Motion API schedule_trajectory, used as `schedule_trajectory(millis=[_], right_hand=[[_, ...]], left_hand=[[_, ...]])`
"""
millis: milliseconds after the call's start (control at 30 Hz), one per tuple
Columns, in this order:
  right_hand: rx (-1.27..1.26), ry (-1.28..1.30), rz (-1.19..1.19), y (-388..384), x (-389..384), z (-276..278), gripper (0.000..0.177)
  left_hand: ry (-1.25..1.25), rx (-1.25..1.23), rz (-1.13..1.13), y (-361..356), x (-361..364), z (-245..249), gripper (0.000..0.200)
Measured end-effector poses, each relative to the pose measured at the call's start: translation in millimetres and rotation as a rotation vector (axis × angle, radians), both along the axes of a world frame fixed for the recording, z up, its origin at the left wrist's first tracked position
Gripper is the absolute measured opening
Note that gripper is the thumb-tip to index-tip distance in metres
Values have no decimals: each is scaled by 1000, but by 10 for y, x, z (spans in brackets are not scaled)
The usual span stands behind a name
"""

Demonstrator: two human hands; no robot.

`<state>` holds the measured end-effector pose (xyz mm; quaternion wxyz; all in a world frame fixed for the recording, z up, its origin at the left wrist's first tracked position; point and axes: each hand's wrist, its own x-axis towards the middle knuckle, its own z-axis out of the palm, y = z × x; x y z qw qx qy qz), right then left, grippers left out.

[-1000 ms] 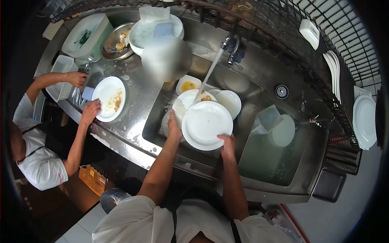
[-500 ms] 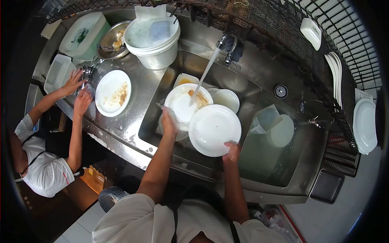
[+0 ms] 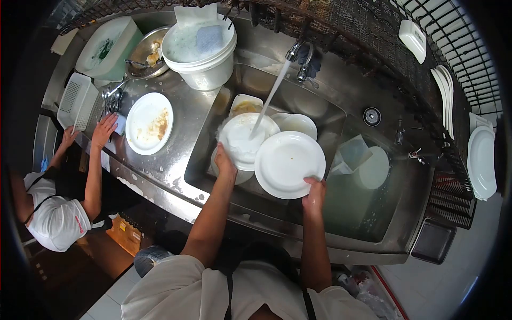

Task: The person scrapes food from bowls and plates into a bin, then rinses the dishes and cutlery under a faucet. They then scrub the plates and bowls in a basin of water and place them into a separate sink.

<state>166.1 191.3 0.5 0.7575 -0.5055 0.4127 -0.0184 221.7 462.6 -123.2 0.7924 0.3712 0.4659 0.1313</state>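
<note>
My right hand (image 3: pixel 314 193) grips the lower right rim of a round white plate (image 3: pixel 289 164), thumb on top. A small brown speck shows near the plate's middle. My left hand (image 3: pixel 226 164) is closed on the left edge of another white plate (image 3: pixel 242 144); its fingertips are partly hidden. Water from the tap (image 3: pixel 293 52) falls onto this second plate and spreads over its face. The first plate overlaps its right edge. Behind them, in the sink basin (image 3: pixel 200 165), lie a white bowl (image 3: pixel 298 125) and a square dish with yellowish residue (image 3: pixel 247 102).
Right of me, a water-filled basin (image 3: pixel 368 213) holds submerged white pieces. A food-smeared oval plate (image 3: pixel 149 124) lies on the left counter near a sudsy bucket (image 3: pixel 205 77). A co-worker's hands (image 3: pixel 105 129) are by cutlery and a white basket (image 3: pixel 78 101). A wire rack overhangs the back.
The brown food on the plate under the water is gone from view. My right hand's plate has shifted slightly right and up. One co-worker's hand moved from the cutlery to the counter edge.
</note>
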Motion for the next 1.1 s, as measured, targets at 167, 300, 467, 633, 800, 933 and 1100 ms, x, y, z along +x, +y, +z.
schedule_trajectory(millis=[167,300,467,633,800,933,1100], right_hand=[[57,-1,141,-74,169,-252,53],[157,8,204,-53,325,-386,55],[173,-95,179,25,221,-526,59],[43,-211,29,111,-129,-336,67],[43,-225,2,35,-320,-276,69],[205,-115,202,-272,-263,-687,71],[343,-214,270,57,101,-1086,57]], left_hand=[[-22,-11,-197,-20,-122,57,48],[7,-70,-353,-138,-126,424,46],[-50,-194,-281,-391,-128,334,45],[-93,-294,-95,-527,-119,150,53],[-65,-414,-65,-618,-84,279,57],[-69,-257,-248,-545,-150,359,55],[-196,120,-645,-224,-241,408,48]])
